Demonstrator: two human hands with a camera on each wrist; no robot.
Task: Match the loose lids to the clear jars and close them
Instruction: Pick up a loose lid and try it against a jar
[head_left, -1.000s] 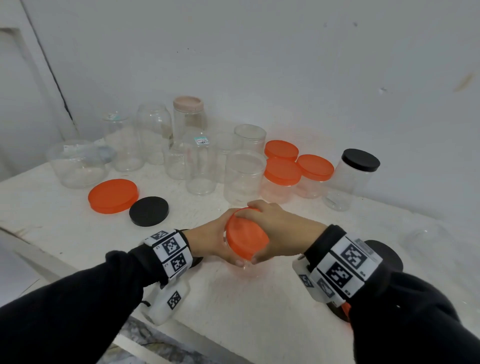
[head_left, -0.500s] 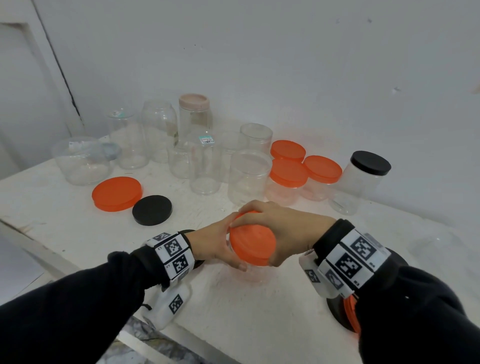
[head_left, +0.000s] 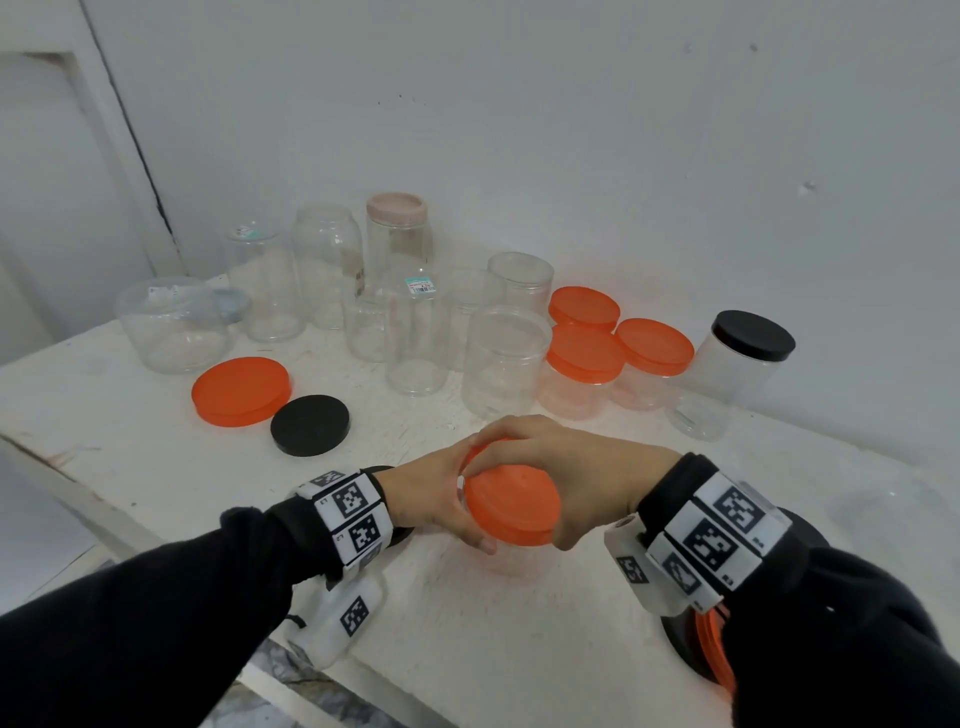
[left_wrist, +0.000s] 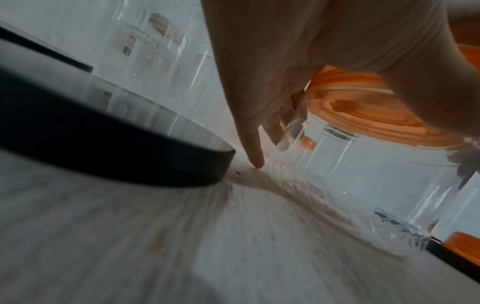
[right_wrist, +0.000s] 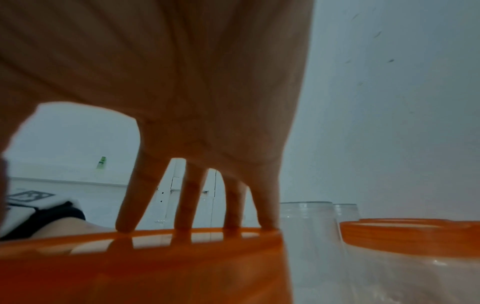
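near edge of the white table (head_left: 156, 467): both hands meet on one small clear jar (left_wrist: 363, 174). right hand (head_left: 566, 467) arches over the orange lid (head_left: 511, 506), fingertips (right_wrist: 124, 226) curled down onto its far rim, thumb on the near side, so it's clamped on the lid. lid looks tilted toward the camera in the head view; can't tell if it's seated on the threads. left hand (head_left: 426, 499) wraps the jar wall from the left, fingers (left_wrist: 283, 131) curled round the clear side, little finger touching the table. jar base sits on the table.

under the right sleeve, at the table edge: a black lid with orange lids (head_left: 714, 649) stacked on it, mostly hidden. another dark lid (left_wrist: 116, 144) just beside the left wrist.

mid table, left: large loose orange lid (head_left: 240, 389) with a loose black lid (head_left: 310, 425) touching it on the right.

behind the hands: open clear jar (head_left: 504, 358), then three small orange-capped jars (head_left: 587, 374) clustered, and a black-capped jar (head_left: 737, 374) to their right.

far row by the wall: several open clear jars (head_left: 327, 260), one pink-capped jar (head_left: 397, 234), a wide clear tub (head_left: 171, 327) at far left.
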